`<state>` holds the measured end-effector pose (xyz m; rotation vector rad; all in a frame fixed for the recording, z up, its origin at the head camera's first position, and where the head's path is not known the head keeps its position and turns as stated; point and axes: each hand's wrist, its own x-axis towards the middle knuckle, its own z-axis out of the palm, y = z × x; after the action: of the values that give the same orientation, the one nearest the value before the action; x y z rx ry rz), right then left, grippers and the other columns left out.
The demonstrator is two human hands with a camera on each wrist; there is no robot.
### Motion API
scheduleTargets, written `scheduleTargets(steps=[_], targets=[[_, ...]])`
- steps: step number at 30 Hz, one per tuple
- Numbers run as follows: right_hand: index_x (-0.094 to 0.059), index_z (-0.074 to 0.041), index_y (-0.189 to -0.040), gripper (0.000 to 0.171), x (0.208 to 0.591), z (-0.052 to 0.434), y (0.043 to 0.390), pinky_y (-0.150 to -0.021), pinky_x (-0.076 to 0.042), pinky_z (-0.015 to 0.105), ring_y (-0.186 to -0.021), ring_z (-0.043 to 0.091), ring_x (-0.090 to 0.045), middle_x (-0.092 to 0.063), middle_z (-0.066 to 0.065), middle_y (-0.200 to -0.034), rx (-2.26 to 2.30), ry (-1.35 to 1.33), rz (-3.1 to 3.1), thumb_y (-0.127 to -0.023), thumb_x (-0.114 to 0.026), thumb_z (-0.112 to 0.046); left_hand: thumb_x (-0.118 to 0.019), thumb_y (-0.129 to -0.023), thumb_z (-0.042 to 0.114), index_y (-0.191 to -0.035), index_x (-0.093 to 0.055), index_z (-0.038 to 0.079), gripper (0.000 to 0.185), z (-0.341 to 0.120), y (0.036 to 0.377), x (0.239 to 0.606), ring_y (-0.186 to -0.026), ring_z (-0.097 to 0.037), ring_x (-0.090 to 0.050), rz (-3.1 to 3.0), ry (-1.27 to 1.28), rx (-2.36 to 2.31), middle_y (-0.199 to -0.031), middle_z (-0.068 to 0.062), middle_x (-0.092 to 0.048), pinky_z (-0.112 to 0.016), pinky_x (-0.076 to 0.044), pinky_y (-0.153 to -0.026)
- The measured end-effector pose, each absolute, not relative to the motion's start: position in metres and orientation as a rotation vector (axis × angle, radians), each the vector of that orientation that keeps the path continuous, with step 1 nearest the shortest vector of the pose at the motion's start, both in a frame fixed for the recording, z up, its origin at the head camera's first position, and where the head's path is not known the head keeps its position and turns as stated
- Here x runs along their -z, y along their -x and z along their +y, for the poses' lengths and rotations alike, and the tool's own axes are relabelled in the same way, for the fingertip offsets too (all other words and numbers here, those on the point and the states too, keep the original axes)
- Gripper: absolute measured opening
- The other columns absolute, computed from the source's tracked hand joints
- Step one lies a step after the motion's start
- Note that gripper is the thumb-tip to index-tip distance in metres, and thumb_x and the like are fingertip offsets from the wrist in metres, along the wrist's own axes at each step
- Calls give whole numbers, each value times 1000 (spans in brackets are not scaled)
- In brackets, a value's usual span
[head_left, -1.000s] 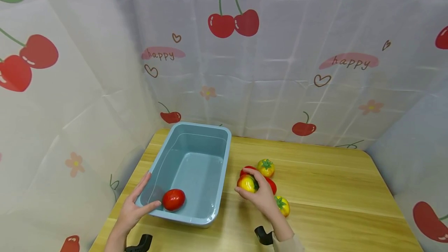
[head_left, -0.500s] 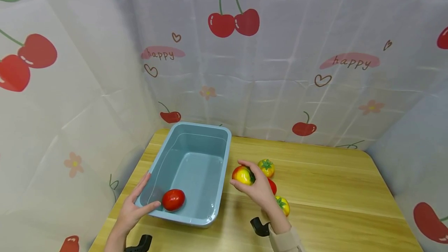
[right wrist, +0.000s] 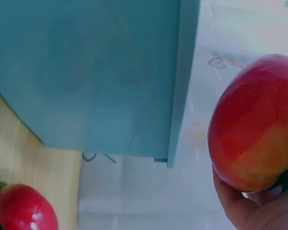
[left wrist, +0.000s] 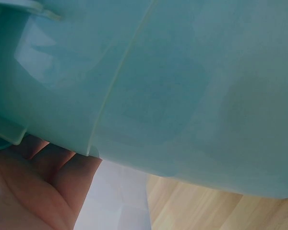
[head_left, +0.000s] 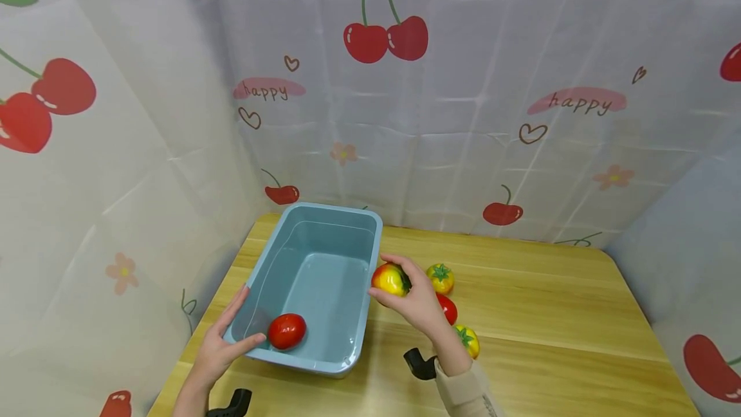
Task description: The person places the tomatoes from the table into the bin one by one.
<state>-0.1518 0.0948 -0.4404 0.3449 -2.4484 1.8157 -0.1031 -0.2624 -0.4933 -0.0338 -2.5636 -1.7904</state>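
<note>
Since the earlier frames the right hand (head_left: pixel 418 301) has carried the red-yellow tomato (head_left: pixel 390 279) leftward off the counter (head_left: pixel 550 320), up to the right rim of the blue tub (head_left: pixel 370 288); the left hand (head_left: pixel 222 340) has stayed put.

Head view: right grip closed around the red-yellow tomato, held just beside the tub rim. Left hand flat, fingers straight, pressed on the tub's near left corner. Tub holds one red tomato (head_left: pixel 287 330). Count on counter: three, namely one yellow tomato (head_left: pixel 440 277), one partly hidden red tomato (head_left: pixel 448 308), one more yellow tomato (head_left: pixel 467 339).

Left wrist view: only the tub's outer wall (left wrist: pixel 182 96) with the palm (left wrist: pixel 33 187) against it; contents hidden.

Right wrist view: held tomato (right wrist: pixel 257 124) close up, fingertips beneath it, tub wall (right wrist: pixel 101 72) alongside, one red tomato (right wrist: pixel 24 208) on the counter.
</note>
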Motion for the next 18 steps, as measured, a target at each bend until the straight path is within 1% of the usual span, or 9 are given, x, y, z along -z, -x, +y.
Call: scheduleTargets(steps=[5,11,18], targets=[[-58,-24,-124,55,434,88,155,-82,-51,34,-102,20,-54,-55,-2,-125,-1826,-439,-2411,-74,-81,-26,-78,-75,9,-148,-32,21,86,-262,103,494,-139,-37,-12,-2551,40,1806,-155,-7,-19,-72,-15,-99],[-55,-31,-125,56,432,79,155,-80,-51,32,-101,19,-54,-53,-1,-128,-1829,-458,-2462,-75,-80,-33,-78,-75,9,-148,-32,21,86,-262,102,494,-139,-36,-12,-2551,40,1804,-155,-7,-19,-72,-14,-99],[-54,-33,-126,57,431,68,153,-82,-50,33,-105,18,-52,-51,-7,-128,-1792,-490,-2505,-74,-79,-38,-77,-76,9,-148,-32,20,86,-262,102,494,-139,-37,-13,-2553,38,1798,-155,-8,-19,-72,-15,-99]])
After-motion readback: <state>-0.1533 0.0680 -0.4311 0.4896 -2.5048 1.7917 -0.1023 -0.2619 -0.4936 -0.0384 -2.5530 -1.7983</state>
